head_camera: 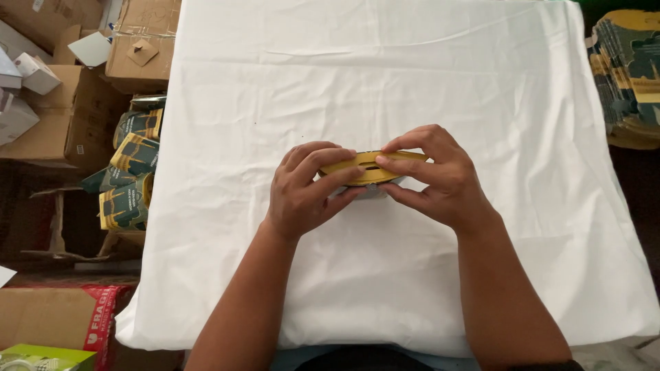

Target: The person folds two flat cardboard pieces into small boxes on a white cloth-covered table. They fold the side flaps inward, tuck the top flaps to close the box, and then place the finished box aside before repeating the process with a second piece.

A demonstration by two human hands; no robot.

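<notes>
A small yellow card package [368,167] with a slot in its top flap is held edge-up over the middle of a table covered in white cloth [385,82]. My left hand [306,189] grips its left end, fingers curled over the top and thumb underneath. On the right end my right hand [436,175] pinches the flap between fingertips and thumb. A bit of grey shows under the package between my thumbs; what it is I cannot tell.
Left of the table stand brown cardboard boxes [82,117] and a carton of dark green-and-yellow packs [130,175]. A stack of similar flat packs [629,75] lies at the right edge. A red-printed box [69,319] sits at the lower left.
</notes>
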